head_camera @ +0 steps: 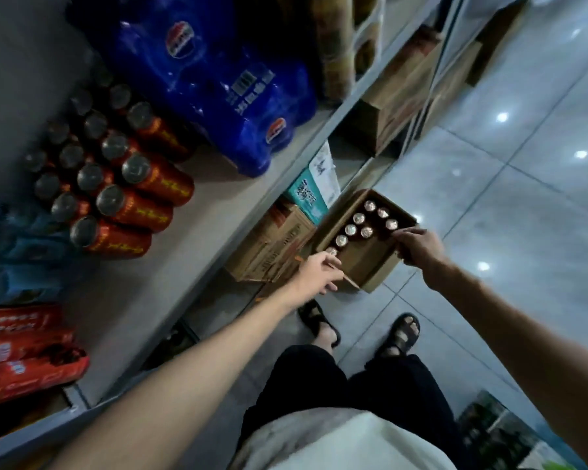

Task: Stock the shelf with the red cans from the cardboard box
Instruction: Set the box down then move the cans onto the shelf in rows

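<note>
An open cardboard box point(375, 281) stands on the floor by the bottom of the shelving. Several red cans point(358, 218) stand upright in its far and left parts, only their metal tops showing. My left hand point(318, 274) reaches down to the box's near left corner, fingertips at the closest can top point(332, 251), with nothing in it. My right hand point(418, 247) hovers over the box's right side, fingers bent toward a can top point(391, 224), also holding nothing. On the grey shelf point(184, 266) at the left, several red cans point(140, 212) stand in rows.
A blue shrink-wrapped pack of bottles point(218, 86) stands on the shelf beyond the red cans, and red packs point(28, 347) lie at the near left. Cardboard cartons point(269, 249) and a teal-and-white box point(309, 198) fill the lower shelf. My sandalled feet point(401, 334) stand on the tiled floor.
</note>
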The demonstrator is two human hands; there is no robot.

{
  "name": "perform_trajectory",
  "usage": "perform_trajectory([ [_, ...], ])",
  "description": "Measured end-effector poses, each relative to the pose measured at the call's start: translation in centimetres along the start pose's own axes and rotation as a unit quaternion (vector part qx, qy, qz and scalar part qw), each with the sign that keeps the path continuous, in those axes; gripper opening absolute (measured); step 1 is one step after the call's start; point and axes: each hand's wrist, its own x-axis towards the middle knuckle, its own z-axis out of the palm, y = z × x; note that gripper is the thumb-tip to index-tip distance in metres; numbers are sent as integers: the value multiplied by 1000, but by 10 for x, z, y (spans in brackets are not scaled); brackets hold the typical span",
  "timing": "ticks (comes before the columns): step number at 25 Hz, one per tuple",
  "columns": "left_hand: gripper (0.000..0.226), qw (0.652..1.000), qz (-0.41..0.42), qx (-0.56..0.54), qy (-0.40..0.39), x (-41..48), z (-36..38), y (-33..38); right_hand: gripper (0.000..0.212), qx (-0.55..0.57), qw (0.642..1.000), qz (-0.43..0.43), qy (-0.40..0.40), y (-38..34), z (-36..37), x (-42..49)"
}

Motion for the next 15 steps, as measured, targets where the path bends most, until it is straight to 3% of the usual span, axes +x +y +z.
perform_trajectory([
  [3,15,992,-90,-77,29,36,29,-4,15,-24,999,15,-28,35,-23,25],
  [9,14,973,-205,-100,19,179,83,-72,19,-172,984,24,-45,143,-15,124],
  [12,19,965,-249,-74,32,295,110,-143,17,-257,964,37,-52,222,3,211],
  [15,40,952,-294,-61,68,390,124,-204,26,-391,918,-12,-61,281,27,291],
])
